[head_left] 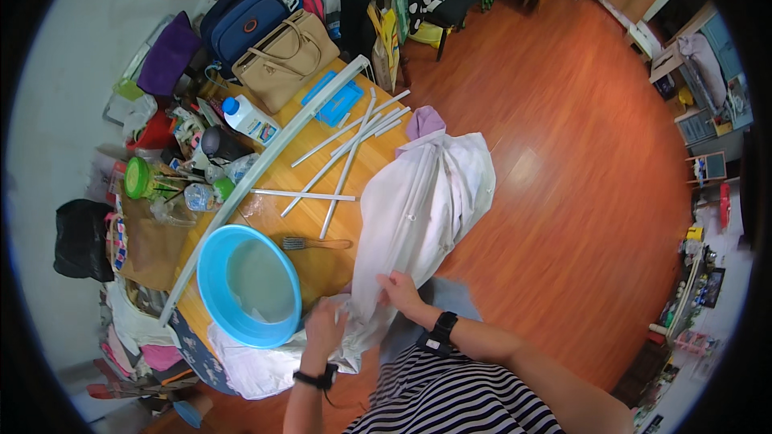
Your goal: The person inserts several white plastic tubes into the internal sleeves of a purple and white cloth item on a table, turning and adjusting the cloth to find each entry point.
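A large white cloth (418, 201) with gathered folds drapes over the table's right edge, a mauve part showing at its far end. My right hand (400, 292) pinches the cloth near its close end. My left hand (324, 329), fingers curled, grips a nearer part of the same cloth between the basin and my body. Left of it stands a light blue basin (206, 293) with cloudy water inside. A wooden-handled brush (326, 243) lies just beyond the basin. More white fabric spreads under and below the basin.
On the wooden table (322, 269) lie several thin white tubes (341, 178) and a blue plastic tray (342, 104). A long pale rail (249, 181) crosses it diagonally. Behind are a white bottle (251, 120), beige handbag (285, 64), navy backpack (241, 20) and green-lidded jar (138, 178).
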